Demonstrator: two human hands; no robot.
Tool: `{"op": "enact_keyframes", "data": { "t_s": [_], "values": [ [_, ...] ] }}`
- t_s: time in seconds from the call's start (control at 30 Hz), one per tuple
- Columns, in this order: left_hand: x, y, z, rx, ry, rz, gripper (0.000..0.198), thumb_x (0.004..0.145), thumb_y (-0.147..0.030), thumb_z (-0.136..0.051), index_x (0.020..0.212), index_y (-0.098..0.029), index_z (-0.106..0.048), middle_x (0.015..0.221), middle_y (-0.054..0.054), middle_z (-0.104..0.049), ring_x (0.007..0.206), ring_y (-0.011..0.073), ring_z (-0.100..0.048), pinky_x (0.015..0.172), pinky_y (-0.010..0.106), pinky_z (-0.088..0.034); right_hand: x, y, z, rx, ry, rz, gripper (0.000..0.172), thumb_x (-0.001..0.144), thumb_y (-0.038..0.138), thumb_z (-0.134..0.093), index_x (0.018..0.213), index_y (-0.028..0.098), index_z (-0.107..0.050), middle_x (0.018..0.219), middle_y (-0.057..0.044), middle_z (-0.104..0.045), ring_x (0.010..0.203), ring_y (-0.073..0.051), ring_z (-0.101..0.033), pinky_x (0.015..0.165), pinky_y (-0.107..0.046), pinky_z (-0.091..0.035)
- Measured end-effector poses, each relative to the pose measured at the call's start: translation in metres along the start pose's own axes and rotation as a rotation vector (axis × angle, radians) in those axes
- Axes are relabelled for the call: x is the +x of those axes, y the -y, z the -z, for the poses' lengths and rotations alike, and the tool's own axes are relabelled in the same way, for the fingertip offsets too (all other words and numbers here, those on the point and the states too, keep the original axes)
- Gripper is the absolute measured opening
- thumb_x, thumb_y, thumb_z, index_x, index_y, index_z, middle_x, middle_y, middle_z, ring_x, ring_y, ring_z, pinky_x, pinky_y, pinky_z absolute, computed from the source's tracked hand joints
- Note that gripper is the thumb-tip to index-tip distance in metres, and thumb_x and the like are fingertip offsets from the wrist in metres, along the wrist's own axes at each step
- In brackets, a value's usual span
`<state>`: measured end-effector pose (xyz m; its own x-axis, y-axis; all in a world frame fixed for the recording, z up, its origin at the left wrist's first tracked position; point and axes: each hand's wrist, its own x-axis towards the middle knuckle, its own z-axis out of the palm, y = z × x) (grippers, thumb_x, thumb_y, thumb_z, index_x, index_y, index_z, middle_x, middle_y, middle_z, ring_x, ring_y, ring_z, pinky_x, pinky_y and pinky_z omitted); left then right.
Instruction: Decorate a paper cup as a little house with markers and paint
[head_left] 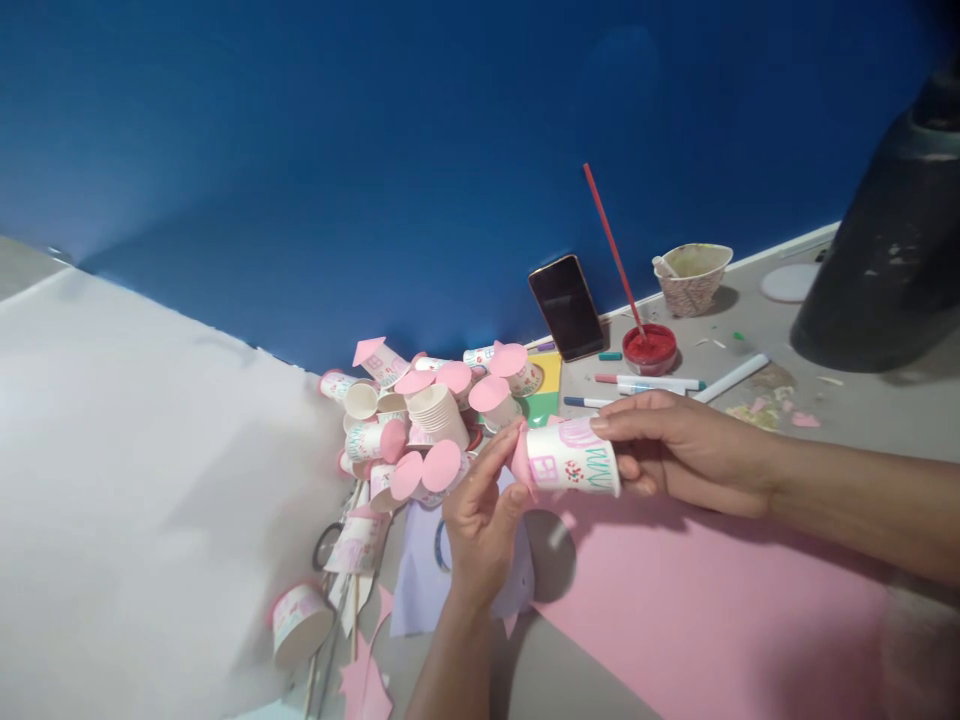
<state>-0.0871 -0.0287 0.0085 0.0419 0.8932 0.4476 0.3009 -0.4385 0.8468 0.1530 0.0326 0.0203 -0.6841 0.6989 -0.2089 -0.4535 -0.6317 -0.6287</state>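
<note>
A white paper cup (574, 462) lies on its side in the air between my two hands, with a window, red flowers and green grass drawn on it. My right hand (667, 440) grips it near the open rim, thumb on top and fingers beneath. At the other end, a pink paper piece (521, 462) covers the cup's base. My left hand (484, 520) is closed about that end, its fingers and thumb pressed to the pink paper. Below the cup spreads a large pink sheet (697, 590).
Decorated cups with pink discs (441, 465) crowd the left, by a cup stack (439, 412). Scissors (327, 546) and pink scraps (366, 680) lie nearer me. Behind are a phone (568, 308), a red paint dish (649, 350), markers (652, 382) and a dark bottle (877, 250).
</note>
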Motion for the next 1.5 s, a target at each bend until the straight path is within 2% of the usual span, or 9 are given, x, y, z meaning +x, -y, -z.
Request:
{"op": "enact_keyframes", "data": {
  "t_s": [0.17, 0.33, 0.5, 0.77, 0.9, 1.03, 1.23, 1.37, 1.5],
  "values": [
    [-0.002, 0.001, 0.008, 0.024, 0.128, 0.023, 0.064, 0.094, -0.043, -0.082, 0.154, -0.033, -0.062, 0.162, 0.011, -0.060, 0.152, 0.0369, -0.055, 0.128, 0.054, -0.044, 0.004, 0.000, 0.001, 0.069, -0.065, 0.050, 0.029, 0.073, 0.027, -0.096, 0.077, 0.014, -0.071, 0.054, 0.003, -0.059, 0.046, -0.006, -0.050, 0.043, -0.015, -0.046],
    [0.002, 0.001, 0.011, 0.083, 0.166, -0.010, 0.062, 0.094, -0.041, -0.081, 0.153, -0.034, -0.062, 0.164, 0.011, -0.058, 0.155, 0.0370, -0.050, 0.129, 0.056, -0.042, 0.004, 0.000, 0.001, 0.087, -0.127, 0.043, 0.020, 0.079, 0.019, -0.088, 0.081, 0.017, -0.068, 0.055, 0.005, -0.057, 0.043, -0.006, -0.046, 0.041, -0.015, -0.043],
    [0.002, 0.004, 0.009, 0.137, 0.118, -0.046, 0.055, 0.094, -0.036, -0.082, 0.147, -0.034, -0.068, 0.151, 0.012, -0.065, 0.145, 0.0334, -0.058, 0.122, 0.053, -0.050, 0.004, -0.001, 0.003, 0.068, -0.134, 0.047, 0.023, 0.079, 0.022, -0.088, 0.081, 0.018, -0.066, 0.056, 0.005, -0.057, 0.043, -0.006, -0.046, 0.039, -0.015, -0.040],
    [-0.002, 0.006, 0.003, 0.082, 0.023, -0.015, 0.052, 0.089, -0.036, -0.087, 0.140, -0.032, -0.074, 0.142, 0.011, -0.072, 0.137, 0.0305, -0.065, 0.121, 0.046, -0.052, 0.006, -0.001, 0.005, 0.002, -0.100, 0.019, 0.025, 0.086, 0.037, -0.086, 0.085, 0.018, -0.069, 0.062, 0.002, -0.063, 0.044, -0.007, -0.048, 0.038, -0.016, -0.041],
    [0.001, 0.003, 0.002, -0.013, -0.027, 0.078, 0.052, 0.087, -0.041, -0.088, 0.136, -0.029, -0.077, 0.137, 0.013, -0.075, 0.131, 0.0324, -0.069, 0.113, 0.045, -0.058, 0.001, 0.002, 0.003, -0.050, 0.022, 0.002, 0.040, 0.074, 0.046, -0.097, 0.088, 0.016, -0.074, 0.066, 0.001, -0.063, 0.055, -0.008, -0.051, 0.044, -0.015, -0.043],
    [0.004, 0.000, 0.003, -0.108, -0.033, 0.102, 0.051, 0.085, -0.041, -0.090, 0.133, -0.029, -0.079, 0.135, 0.012, -0.076, 0.129, 0.0319, -0.071, 0.109, 0.042, -0.060, -0.003, 0.005, 0.004, -0.166, 0.148, -0.051, 0.056, 0.062, 0.045, -0.104, 0.099, 0.013, -0.077, 0.082, -0.001, -0.069, 0.062, -0.006, -0.052, 0.050, -0.015, -0.041],
    [0.005, 0.001, 0.001, -0.142, -0.046, 0.135, 0.051, 0.082, -0.047, -0.091, 0.128, -0.028, -0.082, 0.129, 0.011, -0.080, 0.122, 0.0309, -0.075, 0.105, 0.040, -0.062, -0.001, 0.001, 0.008, -0.370, 0.096, 0.055, 0.042, 0.071, 0.049, -0.098, 0.076, 0.013, -0.077, 0.065, 0.000, -0.065, 0.058, -0.008, -0.053, 0.051, -0.018, -0.043],
    [0.002, 0.003, -0.001, -0.010, -0.089, 0.115, 0.045, 0.094, -0.053, -0.079, 0.131, -0.028, -0.080, 0.136, 0.011, -0.078, 0.129, 0.0312, -0.072, 0.111, 0.042, -0.058, 0.002, 0.001, 0.006, -0.248, 0.022, 0.038, 0.041, 0.066, 0.045, -0.102, 0.070, 0.013, -0.076, 0.062, -0.001, -0.065, 0.055, -0.008, -0.054, 0.047, -0.017, -0.045],
    [0.000, 0.000, -0.002, 0.129, -0.065, 0.078, 0.047, 0.106, -0.052, -0.061, 0.147, -0.030, -0.069, 0.153, 0.009, -0.068, 0.149, 0.0319, -0.057, 0.125, 0.048, -0.047, 0.004, 0.003, 0.003, -0.085, -0.018, 0.034, 0.043, 0.061, 0.042, -0.105, 0.068, 0.012, -0.076, 0.057, 0.000, -0.061, 0.053, -0.007, -0.052, 0.046, -0.015, -0.047]
  ]
}}
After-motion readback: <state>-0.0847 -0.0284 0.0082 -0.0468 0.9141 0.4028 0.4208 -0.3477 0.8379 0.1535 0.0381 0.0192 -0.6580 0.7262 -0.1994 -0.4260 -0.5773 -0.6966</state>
